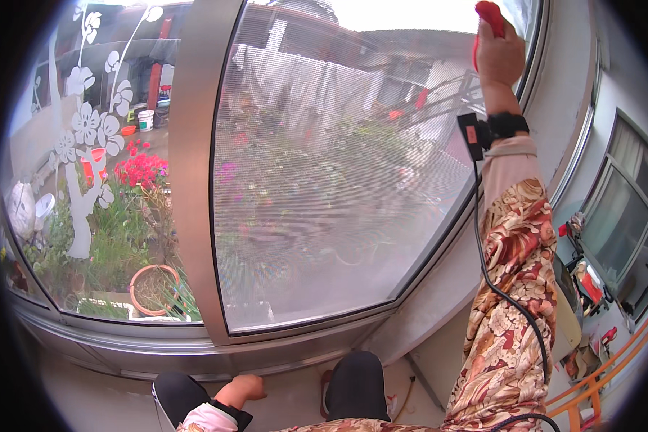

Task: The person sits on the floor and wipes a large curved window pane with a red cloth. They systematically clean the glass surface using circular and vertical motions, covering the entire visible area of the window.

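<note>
My right hand (499,56) is raised to the top right of the view, gripping a red cloth (490,19) against the upper right of a window pane (324,189). The pane looks hazy, with a fine mesh pattern over the garden behind it. A black wrist strap with a small device (471,137) and a cable is on my right wrist. My left hand (248,387) hangs low near my left knee, below the window sill, its fingers curled; whether it holds anything is hidden.
A wide metal frame post (191,162) divides the window. White flower decals (83,127) cover the left pane. A metal sill (140,345) runs along the bottom. At the right are an orange railing (599,386), cluttered items and another window (623,200).
</note>
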Demonstrator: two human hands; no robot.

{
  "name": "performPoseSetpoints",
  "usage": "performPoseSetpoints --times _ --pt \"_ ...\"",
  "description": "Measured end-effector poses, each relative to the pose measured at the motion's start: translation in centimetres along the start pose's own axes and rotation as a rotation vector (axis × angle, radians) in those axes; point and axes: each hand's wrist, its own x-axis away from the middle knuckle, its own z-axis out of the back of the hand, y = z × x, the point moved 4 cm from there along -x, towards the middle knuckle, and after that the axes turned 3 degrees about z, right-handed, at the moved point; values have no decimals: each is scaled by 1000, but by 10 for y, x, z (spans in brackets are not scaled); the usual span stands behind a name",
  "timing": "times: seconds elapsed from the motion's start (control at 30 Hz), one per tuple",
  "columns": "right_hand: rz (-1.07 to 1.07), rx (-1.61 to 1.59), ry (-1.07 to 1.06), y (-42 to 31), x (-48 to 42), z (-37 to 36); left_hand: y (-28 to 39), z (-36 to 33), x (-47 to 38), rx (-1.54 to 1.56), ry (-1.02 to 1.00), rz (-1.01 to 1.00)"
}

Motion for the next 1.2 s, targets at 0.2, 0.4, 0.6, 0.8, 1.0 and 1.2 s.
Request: performPoseSetpoints --times 0.2,0.4,0.6,0.8,1.0,1.2 --pt "-499 92 -184 106 60 -8 -14 2 11 14 14 25" --pt "-630 -44 -169 68 46 -10 -9 11 28 37 68 -23" --pt "-317 -150 -127 -67 -5 -4 9 27 38 21 83 -2" --pt "261 -399 182 -233 2 58 7 28 37 55 105 10" --pt "338 -572 139 -266 18 98 -5 13 28 54 39 36" --pt "433 -573 156 -219 29 91 -22 -8 14 27 -6 47"
